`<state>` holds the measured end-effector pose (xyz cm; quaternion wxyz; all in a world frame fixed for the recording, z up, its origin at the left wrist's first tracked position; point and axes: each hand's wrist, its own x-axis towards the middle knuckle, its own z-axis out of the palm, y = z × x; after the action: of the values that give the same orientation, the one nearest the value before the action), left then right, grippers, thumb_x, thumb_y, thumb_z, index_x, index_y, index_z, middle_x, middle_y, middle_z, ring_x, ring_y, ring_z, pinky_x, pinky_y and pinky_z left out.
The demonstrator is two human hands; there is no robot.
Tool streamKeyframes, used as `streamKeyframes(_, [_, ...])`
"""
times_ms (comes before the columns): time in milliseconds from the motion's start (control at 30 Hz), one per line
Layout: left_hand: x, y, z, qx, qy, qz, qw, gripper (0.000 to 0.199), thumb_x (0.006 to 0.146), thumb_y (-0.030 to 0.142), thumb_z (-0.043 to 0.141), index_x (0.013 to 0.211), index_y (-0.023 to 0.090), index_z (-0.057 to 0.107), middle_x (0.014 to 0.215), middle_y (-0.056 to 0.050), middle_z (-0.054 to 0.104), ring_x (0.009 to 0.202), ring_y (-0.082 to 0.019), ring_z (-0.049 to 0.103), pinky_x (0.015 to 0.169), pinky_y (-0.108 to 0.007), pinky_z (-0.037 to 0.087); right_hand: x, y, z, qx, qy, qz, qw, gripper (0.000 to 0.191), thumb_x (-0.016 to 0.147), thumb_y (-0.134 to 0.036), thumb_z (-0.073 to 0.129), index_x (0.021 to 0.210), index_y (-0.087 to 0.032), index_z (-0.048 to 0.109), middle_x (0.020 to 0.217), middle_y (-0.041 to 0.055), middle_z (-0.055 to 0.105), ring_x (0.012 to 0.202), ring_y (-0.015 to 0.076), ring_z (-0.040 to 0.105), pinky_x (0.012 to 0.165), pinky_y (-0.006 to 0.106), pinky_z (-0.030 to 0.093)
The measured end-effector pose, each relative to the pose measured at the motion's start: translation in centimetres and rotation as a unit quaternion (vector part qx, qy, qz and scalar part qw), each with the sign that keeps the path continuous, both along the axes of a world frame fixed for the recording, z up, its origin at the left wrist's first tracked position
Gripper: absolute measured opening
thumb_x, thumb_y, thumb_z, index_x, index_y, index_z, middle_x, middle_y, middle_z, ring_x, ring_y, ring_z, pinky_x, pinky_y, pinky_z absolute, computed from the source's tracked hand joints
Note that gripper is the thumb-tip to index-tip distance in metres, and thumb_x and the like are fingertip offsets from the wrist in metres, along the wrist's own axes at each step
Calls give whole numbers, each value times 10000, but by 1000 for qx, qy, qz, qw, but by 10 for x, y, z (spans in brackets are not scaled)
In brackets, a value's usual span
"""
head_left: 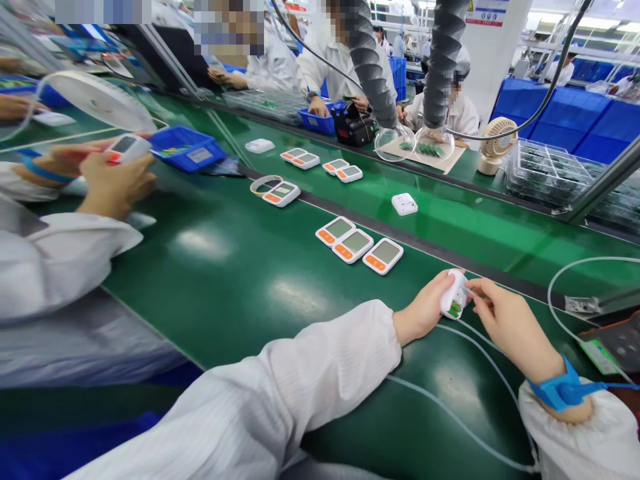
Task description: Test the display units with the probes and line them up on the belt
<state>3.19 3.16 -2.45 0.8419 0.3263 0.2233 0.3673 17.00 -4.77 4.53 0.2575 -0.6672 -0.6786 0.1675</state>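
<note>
My left hand (423, 308) is closed around a small white electronic device (453, 291), its back turned up with green batteries or parts showing in an opening. My right hand (510, 327), with a blue wrist strap (560, 387), pinches at the device's right edge. Something thin and pale is between its fingertips, too small to name. Left of my hands, three white devices with grey screens and orange buttons lie face up; the nearest device (383, 256) sits slightly apart from the other two. Beyond them a white device (404, 204) rests on the line, with small holes showing.
Pale cables (470, 427) loop below my hands. At left, a co-worker's hands (113, 177) hold another device beside a blue bin (187, 148). More devices (300, 159) lie along the line. Two grey ducts (435, 67) hang ahead, near a small fan (496, 143) and stacked clear trays (545, 173).
</note>
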Motion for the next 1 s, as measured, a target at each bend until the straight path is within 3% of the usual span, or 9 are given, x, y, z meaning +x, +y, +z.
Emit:
streamKeyframes(167, [-1,0,0,1,7,-14,1000,538,759,529,735,1134,168,602,916,-36,660,783,-179,633,752,-319,476,1,3,-8,56,-19,-14,998,272,893,-254,466,1016,-209,705,953,52,739,809,227,692,758,329,512])
streamKeyframes(433, [-3,-1,-4,62,36,-14,997,485,819,530,668,1143,173,614,932,-22,634,816,-150,563,747,-270,399,0,6,-15,37,-13,-41,998,219,892,-335,531,927,-216,711,854,47,743,711,232,681,647,314,469])
streamKeyframes(600, [-3,0,-3,70,37,-13,997,483,813,533,672,1134,177,613,895,-7,616,782,-140,537,750,-270,388,-3,4,-15,38,-21,-23,999,243,933,-341,483,928,-212,689,876,43,735,747,228,680,680,316,462])
streamKeyframes(1000, [-3,-2,-4,80,47,-20,995,544,825,592,646,1175,178,606,981,-40,634,848,-168,574,759,-283,409,-8,4,-16,58,-22,-68,996,278,913,-365,453,881,-207,680,825,52,728,723,233,674,662,321,447])
